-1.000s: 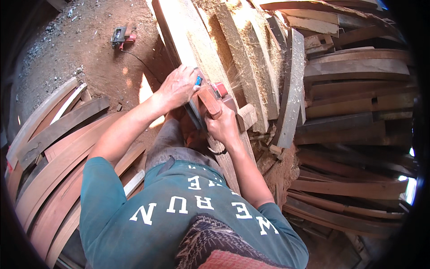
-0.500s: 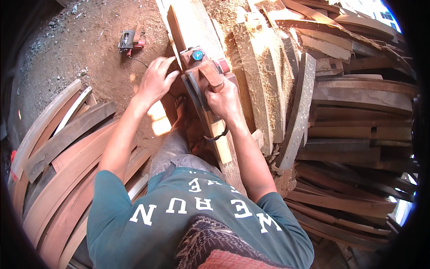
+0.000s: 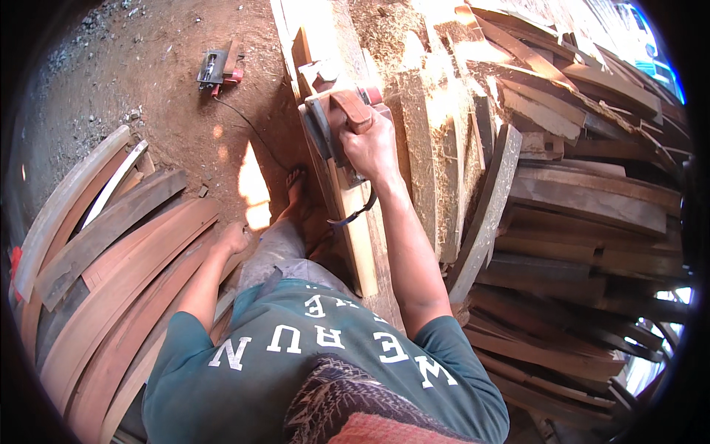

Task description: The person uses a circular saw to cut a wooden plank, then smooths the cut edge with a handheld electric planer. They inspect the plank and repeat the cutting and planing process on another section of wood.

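My right hand [image 3: 370,144] is wrapped round the brown handle of an electric hand planer [image 3: 319,118], which rests on a long, narrow strip of light wood [image 3: 357,255]. A dark cord [image 3: 355,216] loops from the back of the planer across the strip. The strip lies lengthwise on a wider, pale timber beam [image 3: 386,292], pointing away from me. My left hand [image 3: 235,238] hangs low beside my left thigh, near the stacked curved boards. Its fingers are mostly hidden, so I cannot see how they are held.
A second power tool [image 3: 214,68] with a metal base and red body lies on the dirt floor ahead, its cord trailing toward my foot [image 3: 294,181]. Curved boards [image 3: 133,274] are stacked on the left. Shaving-covered beams [image 3: 429,163] and a large timber pile [image 3: 592,192] fill the right.
My left hand has dropped back from beside the planer's front to near my left thigh. My right hand keeps its grip on the planer, and the view has shifted slightly.
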